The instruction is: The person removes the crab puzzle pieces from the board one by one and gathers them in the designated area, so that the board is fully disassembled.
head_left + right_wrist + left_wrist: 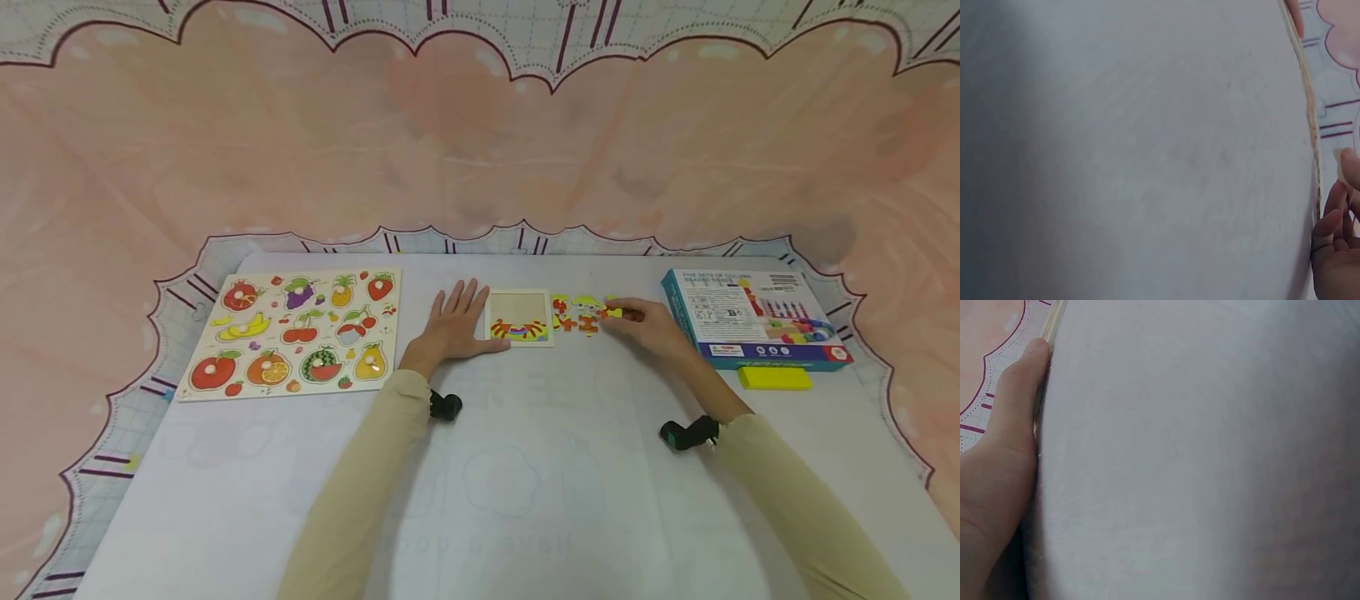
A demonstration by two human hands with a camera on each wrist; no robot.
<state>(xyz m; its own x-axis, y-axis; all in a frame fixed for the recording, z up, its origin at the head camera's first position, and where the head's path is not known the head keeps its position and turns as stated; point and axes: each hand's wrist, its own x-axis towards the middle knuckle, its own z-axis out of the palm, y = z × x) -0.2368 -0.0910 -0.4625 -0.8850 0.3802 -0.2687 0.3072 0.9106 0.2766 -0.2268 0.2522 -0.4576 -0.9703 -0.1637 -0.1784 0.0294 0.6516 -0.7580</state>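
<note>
A small square puzzle tray (519, 302) lies in the middle of the table, its lower part filled with red, orange and yellow picture pieces. My left hand (452, 327) rests beside it with fingers spread, the thumb reaching over the tray's lower left corner. Several loose jigsaw pieces (587, 323) lie in a group against the tray's right side. At that group's right end my right hand (647, 325) pinches a puzzle piece (614, 312) with yellow on it. In the right wrist view the piece's pale edge (1338, 156) shows by the thumb.
On the left lies a wooden fruit puzzle board (288, 333) with knobbed pieces. A blue and white boxed bead set (753, 321) stands at the right, with a yellow block (774, 379) in front of it. A patterned cloth hangs behind the white table (517, 467).
</note>
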